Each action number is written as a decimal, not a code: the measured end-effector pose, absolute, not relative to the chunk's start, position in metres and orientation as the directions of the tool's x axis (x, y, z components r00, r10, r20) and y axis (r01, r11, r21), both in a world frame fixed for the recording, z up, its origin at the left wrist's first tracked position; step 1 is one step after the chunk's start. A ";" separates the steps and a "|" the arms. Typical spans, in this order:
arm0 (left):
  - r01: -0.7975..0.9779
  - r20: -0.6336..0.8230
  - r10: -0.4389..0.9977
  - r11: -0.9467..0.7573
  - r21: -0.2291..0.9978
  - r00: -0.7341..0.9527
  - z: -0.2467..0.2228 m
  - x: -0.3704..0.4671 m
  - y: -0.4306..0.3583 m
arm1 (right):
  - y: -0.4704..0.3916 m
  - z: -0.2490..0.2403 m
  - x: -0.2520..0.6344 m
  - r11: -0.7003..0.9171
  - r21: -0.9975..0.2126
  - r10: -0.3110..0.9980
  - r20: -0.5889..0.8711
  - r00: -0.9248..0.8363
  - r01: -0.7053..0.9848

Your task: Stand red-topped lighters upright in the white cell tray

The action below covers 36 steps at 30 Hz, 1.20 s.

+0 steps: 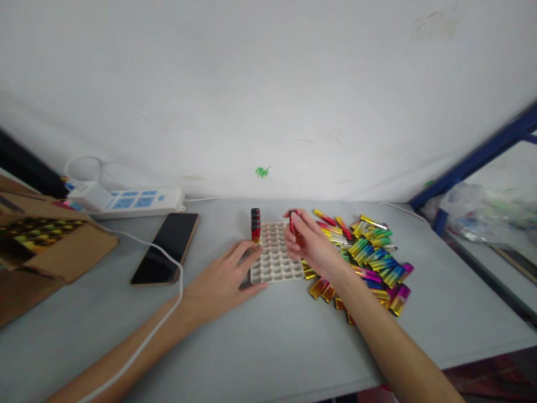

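A pale tray with rows of small holes (277,254) lies on the table. Several red lighters with black tops (255,224) stand upright in a line at its back left corner. My left hand (226,277) rests at the tray's left edge, fingers apart, with nothing in it. Above the tray's right side, my right hand (310,240) holds a red lighter (292,221) between thumb and fingers. Just right of the tray, partly behind my right forearm, lies a loose pile of shiny multicoloured lighters (377,252).
A black phone (168,246) and a white power strip (142,201) lie at the left. An open cardboard box (90,249) with yellow-and-black items stands at the far left. A white cable (181,280) crosses over my left forearm. Blue frame bars (474,162) rise at the right.
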<state>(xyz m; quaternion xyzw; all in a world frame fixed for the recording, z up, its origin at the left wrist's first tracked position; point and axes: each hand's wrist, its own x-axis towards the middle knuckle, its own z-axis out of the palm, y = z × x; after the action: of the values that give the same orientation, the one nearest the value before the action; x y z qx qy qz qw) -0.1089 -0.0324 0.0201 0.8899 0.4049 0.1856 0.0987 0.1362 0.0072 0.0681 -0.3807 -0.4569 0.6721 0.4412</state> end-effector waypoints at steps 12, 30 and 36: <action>0.681 0.263 0.759 -0.651 0.337 0.596 0.019 -0.111 -0.033 | 0.002 0.050 0.132 0.045 -0.968 0.999 0.042 -0.017 0.245; 0.719 0.212 0.791 -0.610 0.333 0.574 0.019 -0.109 -0.036 | -0.004 0.037 0.130 0.305 -0.914 0.939 0.241 -0.247 0.267; 0.715 0.236 0.766 -0.643 0.274 0.598 0.023 -0.104 -0.038 | -0.003 0.041 0.123 0.457 -0.805 0.887 0.379 -0.264 0.378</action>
<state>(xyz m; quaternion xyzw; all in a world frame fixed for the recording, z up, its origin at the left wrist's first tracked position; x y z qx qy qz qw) -0.1041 -0.0385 0.0228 0.8906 0.4159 0.1679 0.0756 0.1233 -0.0032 0.0412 -0.4286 -0.7378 0.2962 0.4292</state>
